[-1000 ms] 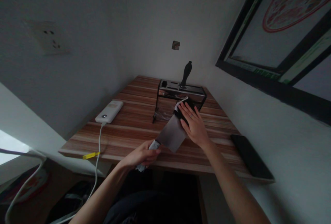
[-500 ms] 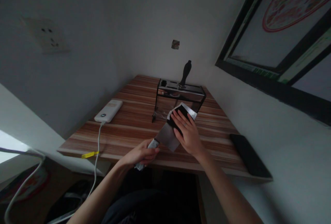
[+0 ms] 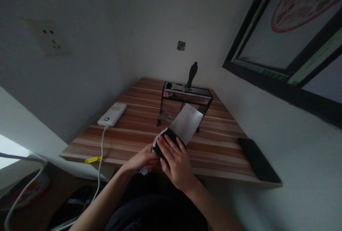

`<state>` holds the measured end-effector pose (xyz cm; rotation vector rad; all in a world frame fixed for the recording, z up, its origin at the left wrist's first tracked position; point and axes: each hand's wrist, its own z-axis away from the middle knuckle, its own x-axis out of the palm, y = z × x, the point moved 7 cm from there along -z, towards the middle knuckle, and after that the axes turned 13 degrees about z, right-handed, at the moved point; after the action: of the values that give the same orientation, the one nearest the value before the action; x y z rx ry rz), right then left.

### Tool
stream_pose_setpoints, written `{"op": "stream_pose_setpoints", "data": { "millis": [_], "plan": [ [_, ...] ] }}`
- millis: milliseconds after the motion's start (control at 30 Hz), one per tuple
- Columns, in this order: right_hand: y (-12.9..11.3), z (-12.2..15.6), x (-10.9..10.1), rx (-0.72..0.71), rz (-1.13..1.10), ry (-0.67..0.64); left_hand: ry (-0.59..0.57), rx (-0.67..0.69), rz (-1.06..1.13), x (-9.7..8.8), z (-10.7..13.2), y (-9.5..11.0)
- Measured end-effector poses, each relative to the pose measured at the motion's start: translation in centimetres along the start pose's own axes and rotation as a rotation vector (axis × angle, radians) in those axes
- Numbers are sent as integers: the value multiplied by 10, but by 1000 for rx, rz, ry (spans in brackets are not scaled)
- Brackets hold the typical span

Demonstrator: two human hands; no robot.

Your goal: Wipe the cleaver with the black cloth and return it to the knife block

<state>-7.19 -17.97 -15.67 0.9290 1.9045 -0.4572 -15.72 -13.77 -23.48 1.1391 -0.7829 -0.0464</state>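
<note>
Our left hand (image 3: 145, 158) is closed round the handle of the knife (image 3: 187, 120), which we hold over the table (image 3: 128, 136) near its front edge; our right hand (image 3: 176, 162) lies on a black cloth (image 3: 174, 135) against the blade, though whether its grip closes underneath we cannot tell. For this apparent wiping stroke, we should press evenly and move lengthwise, fingers off the blade's edges. The rack (image 3: 187, 96) limits reach beyond the tip; more room lies sideways, toward the phone (image 3: 258, 159) or white charger (image 3: 112, 114).

The blade (image 3: 187, 121) looks smooth, satiny metal, the cloth (image 3: 172, 134) matt, the tabletop (image 3: 213, 149) wood-grained
</note>
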Motion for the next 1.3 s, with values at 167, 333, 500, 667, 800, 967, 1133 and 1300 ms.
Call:
{"op": "stream_pose_setpoints", "data": {
  "millis": [167,333,500,667,800,967,1133,1300],
  "plan": [
    [3,0,3,-21,26,-13,9,24,-37,6,2,5],
    [8,1,4,-53,57,-23,-16,32,-62,11,2,8],
    [22,-1,-2,-49,92,-6,-72,12,-32,12,1,6],
    [44,-5,-9,-36,131,7,-128,9,-54,14,2,6],
    [64,-10,-14,2,142,25,-138,-9,-55,16,2,6],
    [88,-19,-22,33,146,71,-120,-23,-37,17,3,6],
    [113,-28,-29,16,164,104,-143,-14,-12,17,3,6],
    [131,-34,-33,38,169,118,-172,-13,0,16,2,3]
  ]
}}
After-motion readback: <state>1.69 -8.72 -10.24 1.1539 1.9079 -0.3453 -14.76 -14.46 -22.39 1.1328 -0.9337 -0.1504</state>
